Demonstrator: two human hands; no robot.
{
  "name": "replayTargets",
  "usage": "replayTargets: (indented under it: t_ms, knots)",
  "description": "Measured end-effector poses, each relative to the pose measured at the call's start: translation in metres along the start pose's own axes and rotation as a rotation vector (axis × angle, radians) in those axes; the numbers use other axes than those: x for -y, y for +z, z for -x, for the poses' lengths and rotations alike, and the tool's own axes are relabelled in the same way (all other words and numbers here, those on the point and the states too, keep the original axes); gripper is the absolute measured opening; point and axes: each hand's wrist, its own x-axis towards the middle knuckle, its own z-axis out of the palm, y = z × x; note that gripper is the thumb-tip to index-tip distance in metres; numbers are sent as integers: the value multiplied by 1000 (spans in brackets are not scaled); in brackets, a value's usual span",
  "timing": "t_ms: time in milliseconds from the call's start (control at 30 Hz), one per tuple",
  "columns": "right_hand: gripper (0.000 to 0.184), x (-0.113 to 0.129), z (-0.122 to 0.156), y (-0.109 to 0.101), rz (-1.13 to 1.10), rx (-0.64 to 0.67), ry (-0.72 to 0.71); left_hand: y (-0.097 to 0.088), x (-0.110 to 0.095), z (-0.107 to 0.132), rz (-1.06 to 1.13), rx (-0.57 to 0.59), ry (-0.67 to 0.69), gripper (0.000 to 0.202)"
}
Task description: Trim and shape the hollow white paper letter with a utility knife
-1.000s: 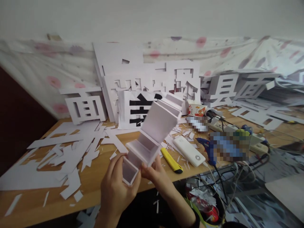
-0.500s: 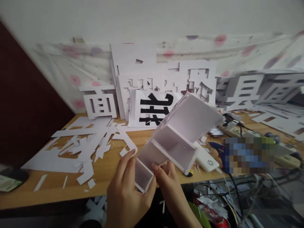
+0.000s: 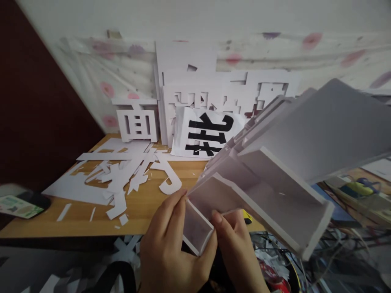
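Both my hands grip a white foam-board structure (image 3: pixel 275 162) made of open box-like sections, tilted up to the right and close to the camera. My left hand (image 3: pixel 171 248) wraps the lower left end, fingers along its side and thumb under the small end compartment. My right hand (image 3: pixel 235 240) pinches the wall of that same end from the right. The structure hides most of the right half of the wooden table (image 3: pixel 143 211).
White cut-out characters (image 3: pixel 139 122) and a sheet with a black printed character (image 3: pixel 207 132) lean against the covered wall. Paper offcuts (image 3: pixel 113 183) litter the table. A phone (image 3: pixel 23 203) lies at the left edge. Cables and clutter sit at the lower right.
The foam-board structure has swung toward the camera and to the right, now looming large. The view has shifted left, hiding the white power bank and yellow knife behind the structure.
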Motion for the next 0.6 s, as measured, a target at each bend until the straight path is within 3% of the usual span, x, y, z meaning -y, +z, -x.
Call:
replayTargets:
  t_ms: [167, 400, 500, 600]
  knots:
    - [55, 18, -2, 1, -79, 99, 0, 3, 6, 0, 4, -14, -19, 41]
    - [72, 10, -12, -14, -121, 162, 63, 15, 13, -1, 88, 33, -134, 38]
    - [77, 10, -11, -15, -38, 122, 29, 19, 17, 1, 106, 65, -138, 40]
    - [62, 17, -21, -39, 221, 2, -62, 21, 23, 4, 97, 83, -140, 45]
